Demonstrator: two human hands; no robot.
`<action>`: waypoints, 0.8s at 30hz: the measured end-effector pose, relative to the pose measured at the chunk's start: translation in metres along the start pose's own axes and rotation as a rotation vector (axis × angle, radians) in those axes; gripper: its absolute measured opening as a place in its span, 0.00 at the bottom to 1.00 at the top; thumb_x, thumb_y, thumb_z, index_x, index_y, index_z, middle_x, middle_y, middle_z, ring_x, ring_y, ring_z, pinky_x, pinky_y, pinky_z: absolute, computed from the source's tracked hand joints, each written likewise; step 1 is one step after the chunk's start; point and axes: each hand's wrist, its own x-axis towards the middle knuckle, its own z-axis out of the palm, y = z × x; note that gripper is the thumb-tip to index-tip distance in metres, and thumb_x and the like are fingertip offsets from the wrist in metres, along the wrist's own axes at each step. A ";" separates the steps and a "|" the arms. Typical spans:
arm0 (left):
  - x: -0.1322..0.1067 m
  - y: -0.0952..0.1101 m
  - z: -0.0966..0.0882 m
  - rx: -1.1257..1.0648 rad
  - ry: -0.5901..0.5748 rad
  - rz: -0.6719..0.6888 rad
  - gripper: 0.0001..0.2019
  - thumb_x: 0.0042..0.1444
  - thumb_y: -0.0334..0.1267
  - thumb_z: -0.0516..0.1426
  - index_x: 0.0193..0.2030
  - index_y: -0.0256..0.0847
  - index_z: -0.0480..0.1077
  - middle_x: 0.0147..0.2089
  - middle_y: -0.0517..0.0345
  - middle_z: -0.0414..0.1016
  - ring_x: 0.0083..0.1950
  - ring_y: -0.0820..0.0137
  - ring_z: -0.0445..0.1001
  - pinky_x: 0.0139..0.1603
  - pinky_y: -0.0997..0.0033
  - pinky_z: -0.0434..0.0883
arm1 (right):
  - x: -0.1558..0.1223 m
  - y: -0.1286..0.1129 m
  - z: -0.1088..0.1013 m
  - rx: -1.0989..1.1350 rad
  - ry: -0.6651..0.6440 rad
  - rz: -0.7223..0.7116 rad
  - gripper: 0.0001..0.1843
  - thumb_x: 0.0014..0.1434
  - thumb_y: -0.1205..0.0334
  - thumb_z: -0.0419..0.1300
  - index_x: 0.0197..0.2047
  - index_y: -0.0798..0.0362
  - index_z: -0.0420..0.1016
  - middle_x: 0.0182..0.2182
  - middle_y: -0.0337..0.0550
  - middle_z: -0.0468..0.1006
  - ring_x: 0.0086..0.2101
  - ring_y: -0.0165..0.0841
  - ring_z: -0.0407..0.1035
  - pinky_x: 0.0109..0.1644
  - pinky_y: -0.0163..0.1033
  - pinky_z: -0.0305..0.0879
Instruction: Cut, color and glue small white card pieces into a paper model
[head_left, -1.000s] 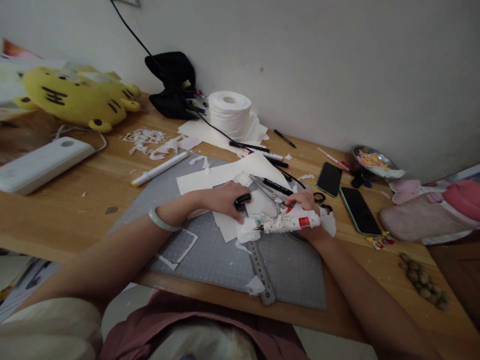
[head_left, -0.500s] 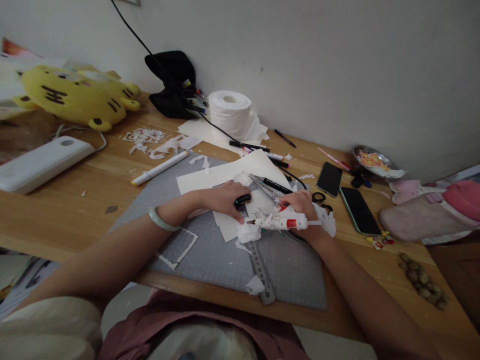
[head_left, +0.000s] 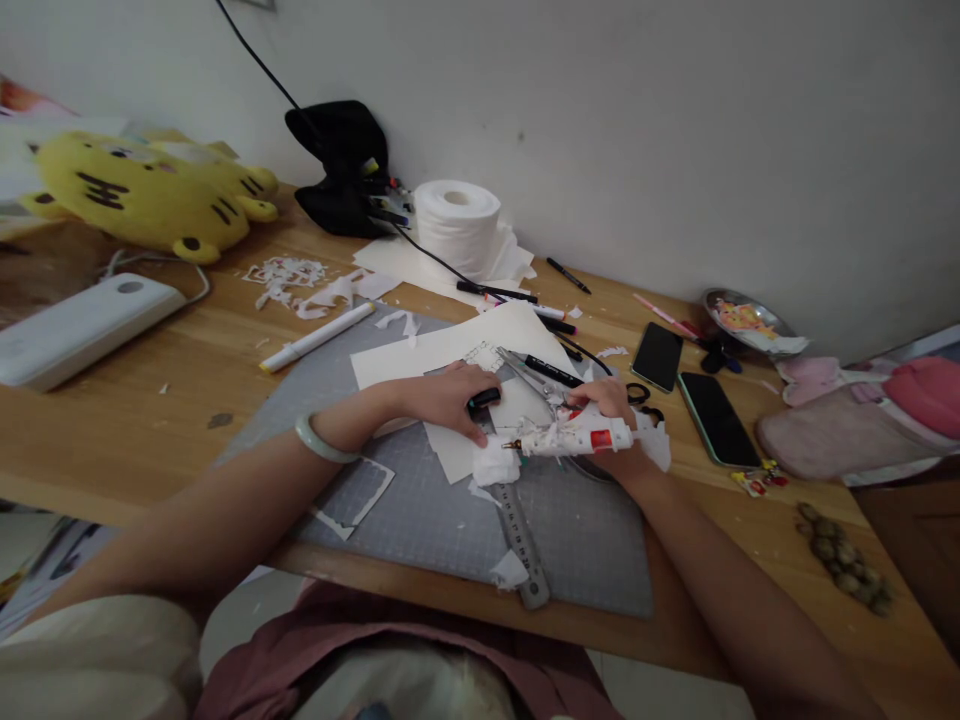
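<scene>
My left hand [head_left: 450, 400], with a pale bangle at the wrist, is curled round a short black object [head_left: 484, 400] of a kind I cannot make out. Its thumb touches a white wad of tissue or paper [head_left: 495, 462]. In my right hand [head_left: 606, 402] is a white glue gun [head_left: 574, 438] with a red patch, strands of white stuck along its front. The metal nozzle points left, at the edge of the white wad. A steel ruler [head_left: 521, 545] runs from under the wad towards me over the grey cutting mat [head_left: 592, 560].
Sheets of white paper [head_left: 405, 355], scissors [head_left: 637, 394] and a black marker [head_left: 553, 370] lie around my hands. Further off are a tissue roll [head_left: 456, 235], two phones [head_left: 658, 357], a metal bowl [head_left: 780, 340], a yellow plush toy [head_left: 135, 190] and a white power strip [head_left: 82, 325].
The glue gun has shifted slightly right and up, so its nozzle has drawn back a little across the white wad. My left hand stays in place.
</scene>
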 end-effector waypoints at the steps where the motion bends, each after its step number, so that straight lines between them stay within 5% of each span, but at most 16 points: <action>1: 0.000 0.001 -0.001 0.004 -0.001 0.001 0.28 0.45 0.53 0.63 0.48 0.39 0.65 0.50 0.49 0.70 0.51 0.60 0.67 0.54 0.65 0.57 | 0.000 0.000 0.000 -0.012 -0.006 0.022 0.08 0.55 0.67 0.55 0.40 0.49 0.67 0.28 0.40 0.74 0.30 0.37 0.67 0.40 0.44 0.60; 17: -0.001 -0.002 0.000 -0.012 0.006 0.006 0.28 0.43 0.53 0.64 0.47 0.39 0.65 0.49 0.50 0.71 0.51 0.59 0.67 0.54 0.65 0.57 | -0.005 0.004 0.001 -0.003 -0.120 0.014 0.09 0.54 0.63 0.54 0.39 0.47 0.69 0.31 0.41 0.75 0.32 0.39 0.66 0.46 0.48 0.58; 24: -0.001 -0.002 0.001 -0.007 0.011 0.017 0.28 0.44 0.54 0.63 0.47 0.39 0.65 0.49 0.49 0.70 0.51 0.59 0.67 0.53 0.65 0.57 | -0.002 0.003 0.001 0.023 0.026 0.041 0.09 0.54 0.65 0.57 0.40 0.48 0.67 0.28 0.38 0.74 0.29 0.37 0.67 0.38 0.44 0.62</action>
